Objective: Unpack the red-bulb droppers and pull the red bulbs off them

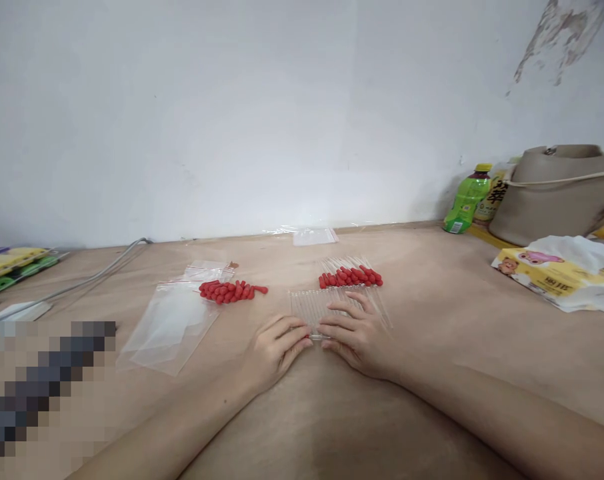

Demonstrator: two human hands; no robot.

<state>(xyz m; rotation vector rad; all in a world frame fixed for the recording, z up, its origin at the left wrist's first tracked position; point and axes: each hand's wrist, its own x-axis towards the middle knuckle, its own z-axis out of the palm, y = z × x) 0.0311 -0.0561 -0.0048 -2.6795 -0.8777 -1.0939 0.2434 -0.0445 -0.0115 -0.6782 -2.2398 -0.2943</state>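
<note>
Bare forearms [482, 395] are resting behind left hand [279, 343] and right hand [358, 333], both curving onto slim glassy tubes [309, 308], grip unclear; rounded red bulbs [352, 277] are lying beyond right hand.

Table [312, 427]: brown top, before me
Clear tubes [305, 307]: row, at my left hand [279, 343] and right hand [357, 337]
Red-ended tubes [351, 276]: bunch beyond row
Red bulbs [227, 291]: heap, by plastic bags [157, 327]
Right side: tissue pack [547, 277], green bottle [467, 200]
</note>
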